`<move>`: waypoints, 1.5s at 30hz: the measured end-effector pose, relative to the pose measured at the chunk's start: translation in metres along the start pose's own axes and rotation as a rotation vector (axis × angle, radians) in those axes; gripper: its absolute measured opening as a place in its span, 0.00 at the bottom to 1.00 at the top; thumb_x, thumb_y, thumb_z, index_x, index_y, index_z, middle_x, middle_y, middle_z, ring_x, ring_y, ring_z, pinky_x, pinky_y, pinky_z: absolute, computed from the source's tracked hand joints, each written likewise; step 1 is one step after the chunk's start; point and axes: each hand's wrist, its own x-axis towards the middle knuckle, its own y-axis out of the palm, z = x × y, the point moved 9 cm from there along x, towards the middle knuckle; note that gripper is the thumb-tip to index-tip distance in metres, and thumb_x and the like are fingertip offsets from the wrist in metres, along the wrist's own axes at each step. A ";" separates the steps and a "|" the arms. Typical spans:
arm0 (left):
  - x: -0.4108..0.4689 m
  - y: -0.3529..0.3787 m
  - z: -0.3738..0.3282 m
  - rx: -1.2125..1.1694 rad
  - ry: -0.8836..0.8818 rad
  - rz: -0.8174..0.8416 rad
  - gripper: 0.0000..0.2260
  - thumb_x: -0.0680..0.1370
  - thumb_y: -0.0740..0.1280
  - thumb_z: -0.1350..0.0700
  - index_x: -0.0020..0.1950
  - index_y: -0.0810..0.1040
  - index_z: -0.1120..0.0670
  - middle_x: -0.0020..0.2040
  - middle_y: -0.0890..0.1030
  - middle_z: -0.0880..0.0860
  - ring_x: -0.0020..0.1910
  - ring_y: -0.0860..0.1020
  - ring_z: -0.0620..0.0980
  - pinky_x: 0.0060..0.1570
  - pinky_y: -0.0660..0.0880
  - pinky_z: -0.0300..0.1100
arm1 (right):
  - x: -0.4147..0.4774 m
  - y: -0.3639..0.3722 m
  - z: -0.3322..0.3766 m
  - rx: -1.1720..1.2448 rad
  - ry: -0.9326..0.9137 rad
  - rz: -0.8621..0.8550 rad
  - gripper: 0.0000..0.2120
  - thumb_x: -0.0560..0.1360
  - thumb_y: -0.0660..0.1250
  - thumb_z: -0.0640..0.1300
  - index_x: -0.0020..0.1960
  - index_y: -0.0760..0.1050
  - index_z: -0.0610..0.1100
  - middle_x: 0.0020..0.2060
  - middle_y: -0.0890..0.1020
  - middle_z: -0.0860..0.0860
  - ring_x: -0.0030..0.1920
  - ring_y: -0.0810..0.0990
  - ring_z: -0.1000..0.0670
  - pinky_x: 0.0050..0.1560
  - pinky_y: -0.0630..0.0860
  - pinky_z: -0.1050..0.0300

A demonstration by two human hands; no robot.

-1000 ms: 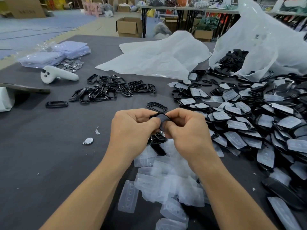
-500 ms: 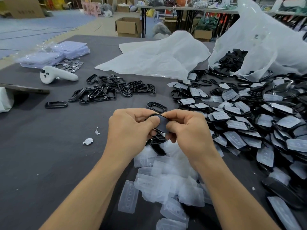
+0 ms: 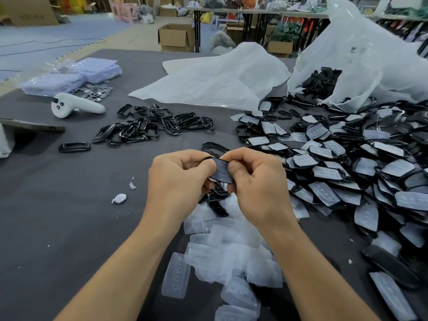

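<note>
left hand: thumb and fingers pinch black key-fob shell | right hand: pinches same shell's right edge | shell: held mid-table above clear film pile, left of covered-shell heap

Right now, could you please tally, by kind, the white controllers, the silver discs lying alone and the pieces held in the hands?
White controller: 1
Silver disc lying alone: 1
Held piece, pinched between left hand and right hand: 1
Total: 3
</note>
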 end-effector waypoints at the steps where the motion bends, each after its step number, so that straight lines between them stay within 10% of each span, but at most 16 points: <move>1: -0.001 0.000 -0.001 0.049 0.021 0.006 0.05 0.70 0.74 0.52 0.42 0.88 0.43 0.32 0.85 0.51 0.28 0.80 0.47 0.34 0.80 0.47 | 0.000 0.000 0.001 -0.021 -0.013 0.009 0.12 0.81 0.66 0.36 0.47 0.84 0.50 0.34 0.83 0.52 0.30 0.80 0.54 0.33 0.75 0.59; 6: 0.000 -0.004 -0.008 0.163 0.097 0.004 0.04 0.69 0.73 0.50 0.38 0.86 0.41 0.29 0.84 0.48 0.24 0.77 0.44 0.28 0.76 0.42 | -0.004 0.005 0.007 -0.092 -0.048 0.052 0.12 0.80 0.67 0.36 0.46 0.85 0.51 0.32 0.82 0.56 0.32 0.79 0.56 0.34 0.76 0.57; 13: 0.001 -0.015 -0.003 0.053 0.025 -0.096 0.08 0.71 0.75 0.57 0.36 0.86 0.44 0.30 0.84 0.50 0.22 0.78 0.45 0.25 0.74 0.39 | -0.008 0.019 -0.009 0.495 0.258 0.151 0.12 0.75 0.68 0.27 0.52 0.79 0.41 0.31 0.81 0.49 0.31 0.81 0.49 0.33 0.79 0.56; 25: 0.003 0.008 0.008 -0.073 -0.158 0.269 0.05 0.74 0.72 0.64 0.46 0.88 0.57 0.34 0.83 0.58 0.29 0.78 0.50 0.29 0.75 0.37 | 0.005 -0.002 -0.012 0.364 0.215 0.035 0.15 0.71 0.66 0.24 0.47 0.79 0.42 0.29 0.82 0.46 0.27 0.79 0.46 0.28 0.77 0.57; 45: 0.002 0.011 0.004 -0.106 -0.120 0.276 0.14 0.67 0.65 0.61 0.45 0.89 0.52 0.32 0.82 0.58 0.26 0.75 0.48 0.26 0.71 0.36 | 0.002 -0.005 -0.012 0.423 0.254 0.019 0.15 0.70 0.65 0.21 0.44 0.78 0.40 0.29 0.81 0.44 0.24 0.78 0.46 0.25 0.73 0.59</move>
